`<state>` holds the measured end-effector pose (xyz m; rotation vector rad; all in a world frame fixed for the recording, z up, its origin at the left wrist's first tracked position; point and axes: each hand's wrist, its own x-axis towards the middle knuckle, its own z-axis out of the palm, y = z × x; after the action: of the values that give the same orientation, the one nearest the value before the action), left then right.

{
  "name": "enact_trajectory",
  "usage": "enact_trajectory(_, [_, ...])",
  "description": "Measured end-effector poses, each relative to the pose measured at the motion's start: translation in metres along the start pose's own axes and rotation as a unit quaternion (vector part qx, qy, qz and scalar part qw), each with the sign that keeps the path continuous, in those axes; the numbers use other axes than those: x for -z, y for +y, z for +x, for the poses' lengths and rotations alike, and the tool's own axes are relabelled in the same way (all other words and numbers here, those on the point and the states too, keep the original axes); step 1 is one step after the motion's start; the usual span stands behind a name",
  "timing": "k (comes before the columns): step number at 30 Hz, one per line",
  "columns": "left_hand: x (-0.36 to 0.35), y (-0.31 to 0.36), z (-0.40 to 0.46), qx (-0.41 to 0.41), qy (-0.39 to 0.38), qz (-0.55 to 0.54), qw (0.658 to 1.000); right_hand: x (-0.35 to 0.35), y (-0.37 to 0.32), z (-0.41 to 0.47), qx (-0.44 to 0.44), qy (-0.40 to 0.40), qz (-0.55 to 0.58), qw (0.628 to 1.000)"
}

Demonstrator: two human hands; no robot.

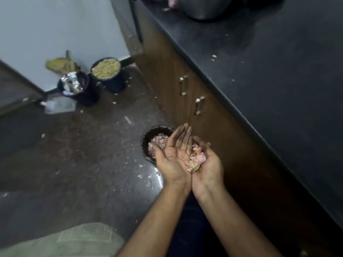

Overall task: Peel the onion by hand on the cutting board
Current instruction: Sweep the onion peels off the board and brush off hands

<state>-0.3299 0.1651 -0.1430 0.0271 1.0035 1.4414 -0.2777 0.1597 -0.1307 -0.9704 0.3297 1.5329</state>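
My left hand [171, 158] and my right hand [208, 164] are cupped side by side, palms up, over the floor beside the counter. A heap of pink and tan onion peels [194, 157] lies in the hollow between them, mostly on the right palm. Just beyond my fingertips a round dark bin [148, 134] stands on the floor, filled with more pink peels [157, 140]. No cutting board and no whole onion show clearly; a pinkish blur [172, 1] lies at the counter's far end.
A dark countertop [269, 80] runs along the right, with a steel pot [204, 8] at its far end and brown cabinet doors [178, 86] below. Two dark bins [109, 73] stand against the wall at the left. Scraps litter the floor [83, 145].
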Motion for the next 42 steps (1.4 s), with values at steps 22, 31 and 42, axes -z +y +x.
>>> enact_trajectory(22, [-0.003,0.074,0.147,-0.078,0.167,0.006,0.983,-0.132,0.038,0.117,-0.066,0.079,-0.303,0.947])
enact_trajectory(31, [-0.066,0.07,0.017,-0.072,0.084,0.056,0.992,-0.117,-0.038,-0.017,0.026,0.001,-0.339,0.94])
enact_trajectory(42, [-0.141,-0.019,-0.179,-0.005,-0.12,0.111,0.987,-0.007,-0.151,-0.185,0.281,0.0,-0.267,0.922])
